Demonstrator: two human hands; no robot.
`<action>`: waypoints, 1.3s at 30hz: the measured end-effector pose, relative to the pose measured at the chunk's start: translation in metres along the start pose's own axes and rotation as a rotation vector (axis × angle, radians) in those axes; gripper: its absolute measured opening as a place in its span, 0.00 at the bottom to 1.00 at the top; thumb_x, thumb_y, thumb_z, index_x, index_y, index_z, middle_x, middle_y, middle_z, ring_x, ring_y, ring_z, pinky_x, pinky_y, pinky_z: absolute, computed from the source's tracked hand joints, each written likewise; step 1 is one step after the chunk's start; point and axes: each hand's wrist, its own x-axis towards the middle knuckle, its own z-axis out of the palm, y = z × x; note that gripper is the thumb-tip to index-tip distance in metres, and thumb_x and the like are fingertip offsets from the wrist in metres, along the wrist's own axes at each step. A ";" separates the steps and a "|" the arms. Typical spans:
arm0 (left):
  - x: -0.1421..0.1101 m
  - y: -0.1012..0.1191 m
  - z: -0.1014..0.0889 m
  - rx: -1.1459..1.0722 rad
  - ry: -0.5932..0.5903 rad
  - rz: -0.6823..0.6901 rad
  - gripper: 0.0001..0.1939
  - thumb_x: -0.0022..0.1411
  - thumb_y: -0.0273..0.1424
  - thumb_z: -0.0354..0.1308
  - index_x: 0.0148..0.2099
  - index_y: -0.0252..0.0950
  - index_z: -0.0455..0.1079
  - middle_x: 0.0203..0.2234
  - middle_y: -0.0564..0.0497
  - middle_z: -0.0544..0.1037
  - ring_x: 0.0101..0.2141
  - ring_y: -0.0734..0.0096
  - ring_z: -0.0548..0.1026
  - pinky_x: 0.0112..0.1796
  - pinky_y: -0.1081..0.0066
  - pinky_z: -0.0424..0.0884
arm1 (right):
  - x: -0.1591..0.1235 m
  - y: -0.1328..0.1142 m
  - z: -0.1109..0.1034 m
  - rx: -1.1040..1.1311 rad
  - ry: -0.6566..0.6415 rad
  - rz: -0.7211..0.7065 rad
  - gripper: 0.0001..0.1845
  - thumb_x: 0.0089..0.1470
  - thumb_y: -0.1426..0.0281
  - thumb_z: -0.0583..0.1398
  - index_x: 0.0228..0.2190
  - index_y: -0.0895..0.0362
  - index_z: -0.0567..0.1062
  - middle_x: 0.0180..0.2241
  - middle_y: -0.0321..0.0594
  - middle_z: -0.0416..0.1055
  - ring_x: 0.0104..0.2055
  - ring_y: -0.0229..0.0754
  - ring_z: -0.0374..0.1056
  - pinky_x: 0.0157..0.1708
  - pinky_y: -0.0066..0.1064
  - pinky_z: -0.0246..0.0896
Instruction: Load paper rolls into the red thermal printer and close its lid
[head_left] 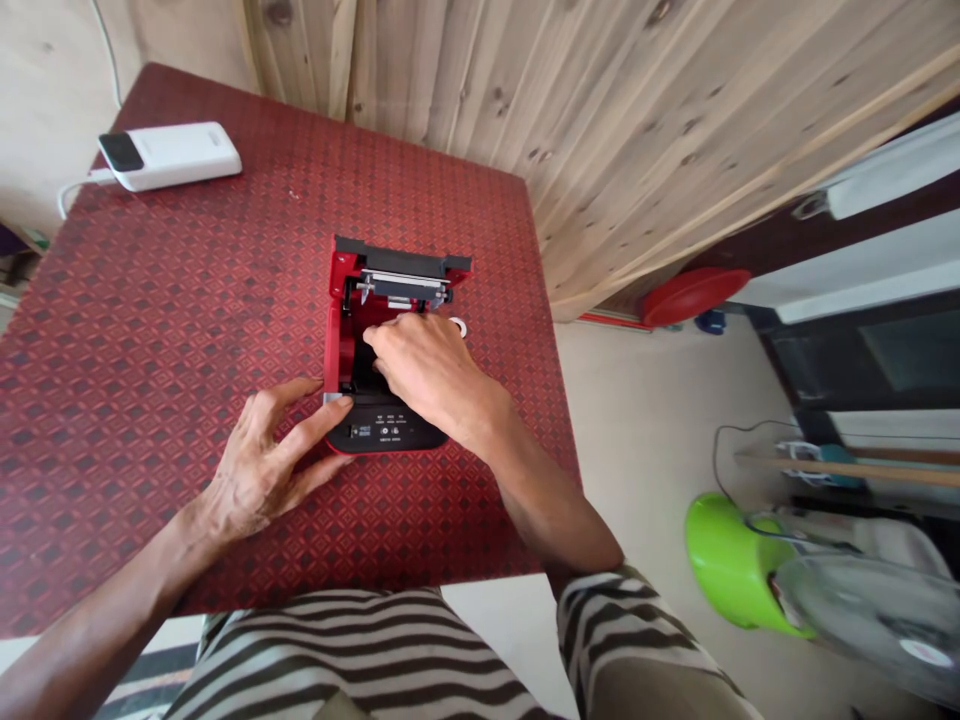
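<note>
Atop the red patterned surface, a small red-and-black printer sits near the middle, its black-edged lid flipped up and its compartment open. My right hand reaches into that compartment, fingers curled over the dark inside; I cannot tell whether they grip anything. My left hand is open and not gripping, with its fingertips touching the printer's front left corner. A small white ring lies just beside the printer's right side. Toward the far left corner rests a white power bank with a white cable attached. Beyond the surface stands a wooden plank wall.
</note>
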 end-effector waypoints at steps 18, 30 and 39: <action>0.086 -0.009 -0.040 0.021 0.097 -0.023 0.33 0.71 0.47 0.59 0.71 0.39 0.62 0.59 0.39 0.71 0.59 0.55 0.70 0.60 0.52 0.71 | -0.048 0.034 0.029 0.680 0.366 -0.326 0.08 0.66 0.70 0.65 0.43 0.59 0.84 0.42 0.43 0.85 0.43 0.43 0.78 0.47 0.36 0.71; 0.136 -0.029 -0.026 -0.199 -0.037 -0.100 0.34 0.76 0.52 0.46 0.70 0.34 0.62 0.57 0.42 0.77 0.55 0.61 0.75 0.57 0.59 0.70 | -0.045 0.029 0.033 0.717 0.530 -0.202 0.09 0.68 0.76 0.61 0.40 0.55 0.82 0.40 0.39 0.83 0.44 0.41 0.76 0.49 0.36 0.69; 0.129 -0.029 -0.022 -0.193 -0.013 -0.050 0.30 0.76 0.50 0.47 0.71 0.41 0.61 0.58 0.44 0.77 0.55 0.59 0.75 0.59 0.56 0.70 | -0.051 0.020 0.031 0.545 0.363 -0.249 0.10 0.69 0.66 0.63 0.42 0.56 0.84 0.42 0.44 0.84 0.43 0.46 0.74 0.47 0.39 0.68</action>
